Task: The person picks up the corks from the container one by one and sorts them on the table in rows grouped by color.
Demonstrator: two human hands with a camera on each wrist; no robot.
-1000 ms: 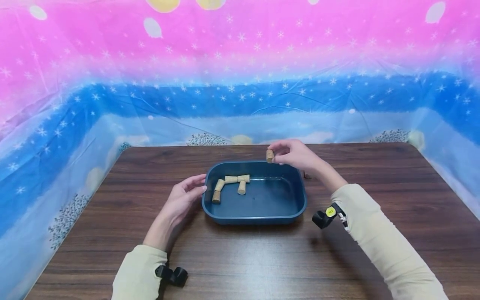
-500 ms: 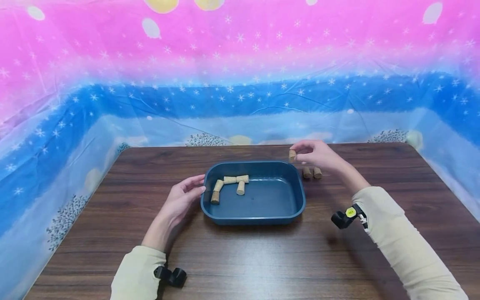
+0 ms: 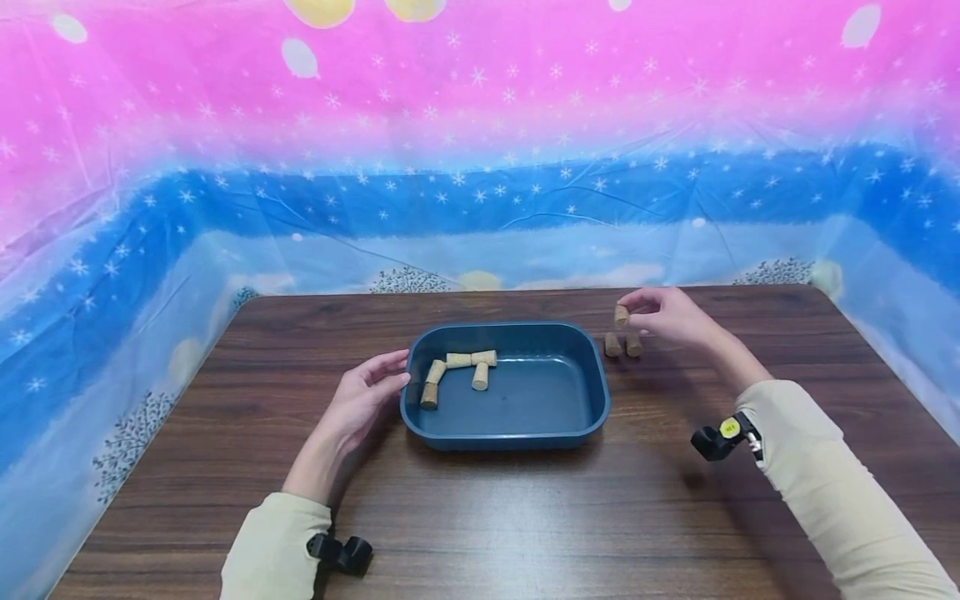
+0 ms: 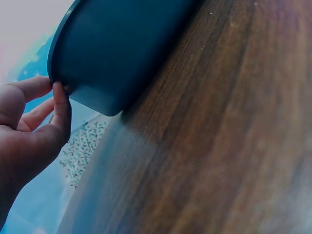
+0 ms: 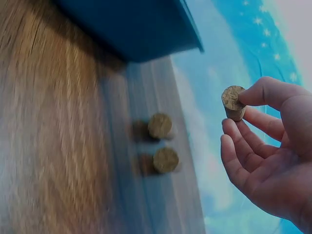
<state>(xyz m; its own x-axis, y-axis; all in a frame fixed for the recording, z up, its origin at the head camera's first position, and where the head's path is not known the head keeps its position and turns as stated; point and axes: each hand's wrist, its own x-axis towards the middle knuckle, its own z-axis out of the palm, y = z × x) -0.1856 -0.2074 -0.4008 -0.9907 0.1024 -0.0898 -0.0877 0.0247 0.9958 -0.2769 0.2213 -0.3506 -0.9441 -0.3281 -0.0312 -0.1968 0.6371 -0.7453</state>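
Note:
In the head view, the right hand (image 3: 667,317) pinches a cork stopper (image 3: 621,315) between thumb and fingers, above the table. Just below it, two more corks (image 3: 612,345) stand side by side on the wood, right of a dark blue plastic tub (image 3: 510,435). The right wrist view shows the held cork (image 5: 233,100) apart from that standing pair. At the tub's left end, the left hand (image 3: 365,396) pinches the rim; its thumb and fingertips meet there in the left wrist view. Several corks (image 3: 459,360) lie in the left part of the tub, end to end or touching.
The tub rests on a dark brown wooden table (image 3: 480,517). Behind and beside the table hangs a pink and blue cloth (image 3: 480,192) with snowflakes. Each sleeved wrist carries a small black camera (image 3: 341,553).
The right hand has moved right with its cork, from over the tub's back rim to above the two standing corks. Those corks have come into view. The left hand stays on the rim.

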